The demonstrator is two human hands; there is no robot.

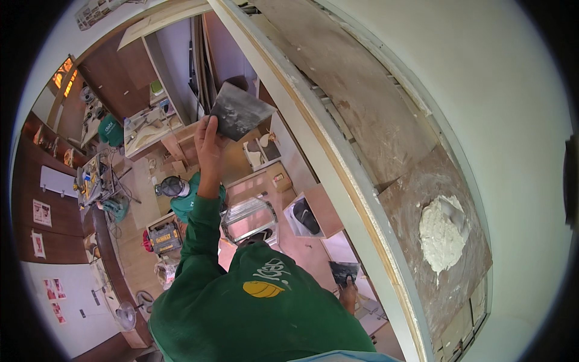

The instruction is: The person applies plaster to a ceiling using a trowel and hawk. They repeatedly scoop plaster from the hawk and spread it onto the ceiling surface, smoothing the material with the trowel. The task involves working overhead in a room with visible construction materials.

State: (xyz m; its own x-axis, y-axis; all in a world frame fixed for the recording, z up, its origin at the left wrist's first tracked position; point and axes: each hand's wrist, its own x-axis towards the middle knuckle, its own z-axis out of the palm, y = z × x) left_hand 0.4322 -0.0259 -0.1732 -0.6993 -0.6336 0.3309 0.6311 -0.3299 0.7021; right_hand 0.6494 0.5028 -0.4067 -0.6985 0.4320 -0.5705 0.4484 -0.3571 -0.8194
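Note:
My left hand [210,145] is raised at the end of a green sleeve, its fingers closed on the lower left corner of a dark grey rectangular plate [241,111] smeared with white. Lower down on the right, my right hand [348,295] grips a second dark plate [342,273] with pale smears, held beside the white partition. On a brown board [401,196] on top of the ledge lies a mound of white putty [440,238]. Its right side has a greyish smooth patch. Neither plate touches the putty.
The long ledge edge [338,163] runs between my body and the putty. Below are a metal ladder [250,220], a co-worker in a dark cap [175,186], a yellow-and-black toolbox [164,237], an open cubby [325,211] and a cluttered workbench [96,178]. Another co-worker [110,131] is farther left.

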